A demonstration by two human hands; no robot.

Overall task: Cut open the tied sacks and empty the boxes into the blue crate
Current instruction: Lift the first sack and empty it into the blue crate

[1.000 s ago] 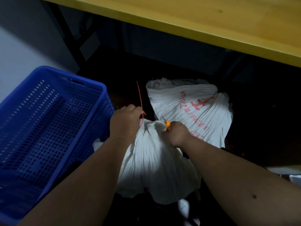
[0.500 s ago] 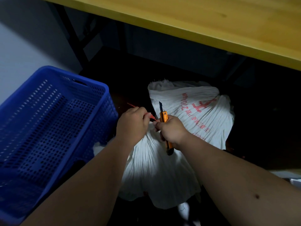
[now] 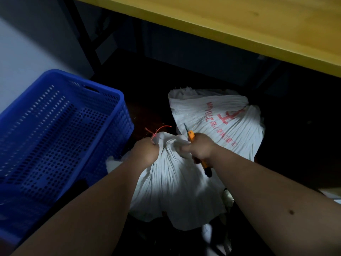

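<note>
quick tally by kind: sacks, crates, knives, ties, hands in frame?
White sacks: 2, the near sack and the printed sack behind it
Blue crate: 1
Orange utility knife: 1, gripped by the right hand
Red tie: 1, by the left hand, which grips the near sack's neck
Hands: 2
Total: 7

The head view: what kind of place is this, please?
Probably a storeroom or workshop floor: white woven sacks lie in the dark under a yellow wooden workbench, beside a blue crate.
</note>
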